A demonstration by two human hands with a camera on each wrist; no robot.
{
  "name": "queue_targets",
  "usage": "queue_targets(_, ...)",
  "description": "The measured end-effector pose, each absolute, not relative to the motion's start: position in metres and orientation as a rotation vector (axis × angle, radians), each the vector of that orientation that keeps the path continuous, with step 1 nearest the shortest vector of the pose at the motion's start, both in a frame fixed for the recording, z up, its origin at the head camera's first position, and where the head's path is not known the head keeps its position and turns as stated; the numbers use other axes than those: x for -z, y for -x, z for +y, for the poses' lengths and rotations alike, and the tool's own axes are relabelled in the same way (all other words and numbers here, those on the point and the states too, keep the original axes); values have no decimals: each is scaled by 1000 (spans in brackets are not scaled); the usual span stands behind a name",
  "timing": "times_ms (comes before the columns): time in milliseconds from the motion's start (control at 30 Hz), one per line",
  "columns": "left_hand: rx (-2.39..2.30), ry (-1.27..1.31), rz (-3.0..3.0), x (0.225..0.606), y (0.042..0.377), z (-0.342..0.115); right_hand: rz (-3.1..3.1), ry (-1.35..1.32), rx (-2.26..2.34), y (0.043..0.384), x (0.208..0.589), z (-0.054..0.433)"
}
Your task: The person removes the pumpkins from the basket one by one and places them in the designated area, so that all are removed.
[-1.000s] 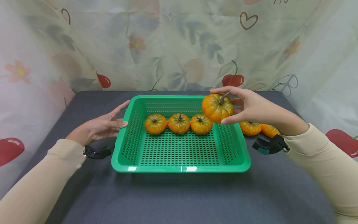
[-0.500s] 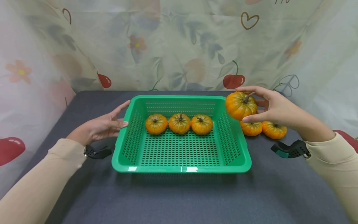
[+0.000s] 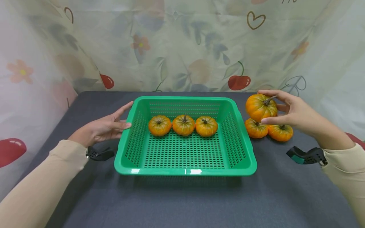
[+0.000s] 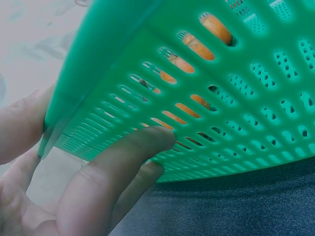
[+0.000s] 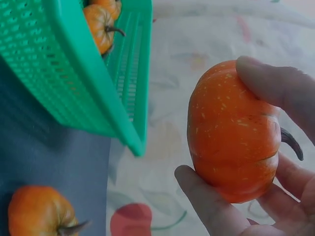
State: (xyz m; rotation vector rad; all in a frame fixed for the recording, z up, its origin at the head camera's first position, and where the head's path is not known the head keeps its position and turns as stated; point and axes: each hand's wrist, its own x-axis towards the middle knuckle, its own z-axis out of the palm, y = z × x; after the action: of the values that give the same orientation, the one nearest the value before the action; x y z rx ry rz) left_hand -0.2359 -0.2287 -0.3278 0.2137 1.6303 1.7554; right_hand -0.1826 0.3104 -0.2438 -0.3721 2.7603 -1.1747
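Orange pumpkin [image 3: 260,107] is clamped between the thumb and fingers of the right hand [image 3: 295,109], up off the tabletop [image 3: 182,202] and just beyond the right side of the green basket [image 3: 159,172]. The right wrist view shows its curved stem [image 5: 291,143] jutting toward the palm and free of the fingers. Inside the basket, the left inner pumpkin [image 3: 159,125], middle inner pumpkin [image 3: 183,125] and right inner pumpkin [image 3: 206,126] sit in a row. Outside it, the near loose pumpkin [image 3: 256,129] and far loose pumpkin [image 3: 280,133] lie side by side.

The left hand [image 3: 99,130] holds the basket's left edge, digits on both sides of the rim; how firmly, I cannot tell.

The likeliest trouble is a slip: the ribbed skin looks smooth and the fingertips bear on the rounded flanks, so a loosened thumb could drop the fruit. Lowered straight from here, it could strike the near loose pumpkin and set it rolling, since the head view shows the two overlapping. Moved sideways too low, it could catch the basket's right rim and jolt the row, or shove the basket if the left hand yields. Careless pressure on the stem might snap it.
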Motion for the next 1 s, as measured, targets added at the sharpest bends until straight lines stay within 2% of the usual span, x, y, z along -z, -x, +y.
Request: queue_targets(1000,-1788,-184,1604,327,235,-229,2945,-74,1139,185,299,407)
